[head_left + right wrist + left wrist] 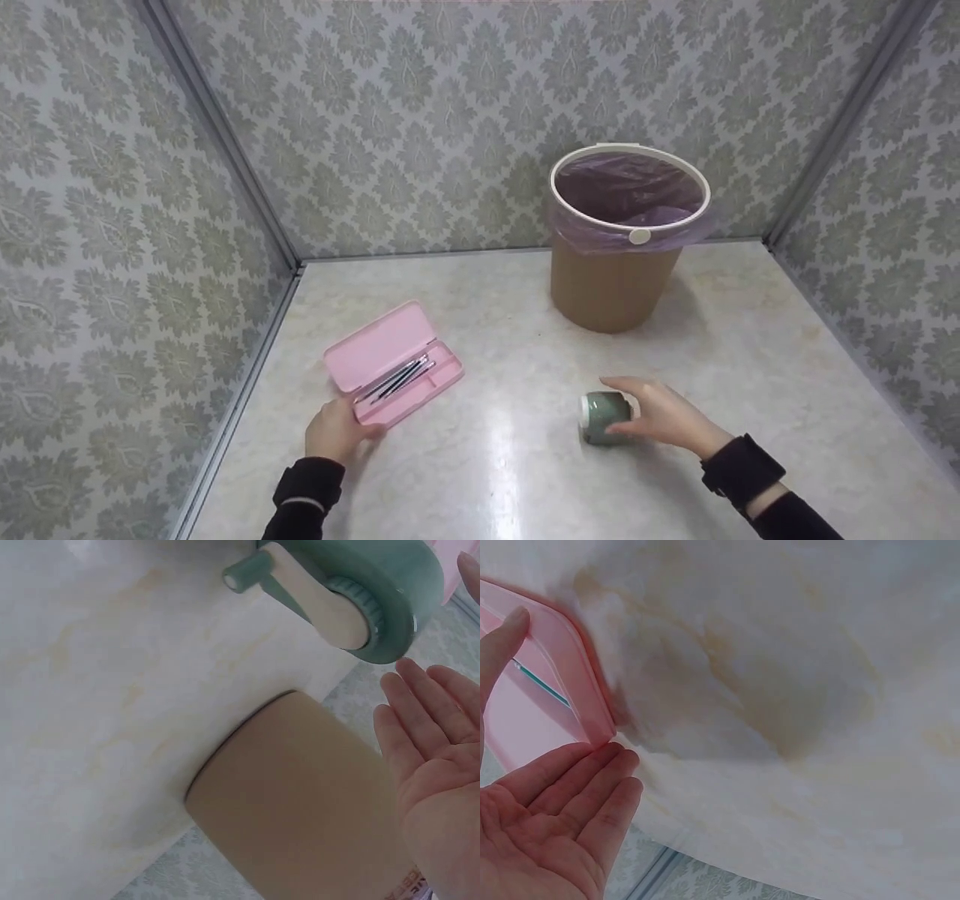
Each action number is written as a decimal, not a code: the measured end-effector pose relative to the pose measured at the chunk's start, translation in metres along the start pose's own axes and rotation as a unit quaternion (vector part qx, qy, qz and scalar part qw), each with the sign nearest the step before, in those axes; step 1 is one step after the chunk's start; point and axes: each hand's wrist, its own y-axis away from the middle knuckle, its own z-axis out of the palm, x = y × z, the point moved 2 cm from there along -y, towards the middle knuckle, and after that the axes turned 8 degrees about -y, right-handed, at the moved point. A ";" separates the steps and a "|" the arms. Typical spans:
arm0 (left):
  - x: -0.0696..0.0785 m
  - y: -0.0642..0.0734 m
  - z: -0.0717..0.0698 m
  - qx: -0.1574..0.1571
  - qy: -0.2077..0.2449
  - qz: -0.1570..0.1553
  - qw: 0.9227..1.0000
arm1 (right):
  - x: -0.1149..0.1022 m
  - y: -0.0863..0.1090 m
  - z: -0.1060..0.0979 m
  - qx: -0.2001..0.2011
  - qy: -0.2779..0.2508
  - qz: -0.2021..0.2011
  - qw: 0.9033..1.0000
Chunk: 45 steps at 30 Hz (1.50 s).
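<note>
An open pink pencil case (382, 341) lies on the left of the table, with several slim pencils (397, 379) in its tray. My left hand (334, 431) is at its near left corner. In the left wrist view the thumb lies on the case's rim, while the straight fingers (592, 787) touch the outer corner. A green crank pencil sharpener (606, 418) stands on the right. Around it, my right hand (664, 412) has thumb and fingers spread. The right wrist view shows the sharpener's pale crank (322, 604) and straight fingers (427, 712) beside its body, contact unclear.
Behind the sharpener stands a tall brown waste bin (611, 289), lined with a purple bag (630, 180) under a white rim. Patterned walls (465, 127) enclose the pale marbled table (487, 300) at the back and both sides.
</note>
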 end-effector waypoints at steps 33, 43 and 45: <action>0.163 0.033 0.016 0.011 0.040 0.240 0.970 | 0.013 0.010 0.008 0.031 -0.013 -0.007 0.999; 0.222 0.051 0.087 -0.058 0.121 0.226 0.965 | 0.010 0.013 0.015 0.071 -0.008 0.007 0.997; 0.230 0.055 0.098 -0.066 0.132 0.209 0.967 | 0.007 0.014 0.017 0.085 0.000 0.016 0.996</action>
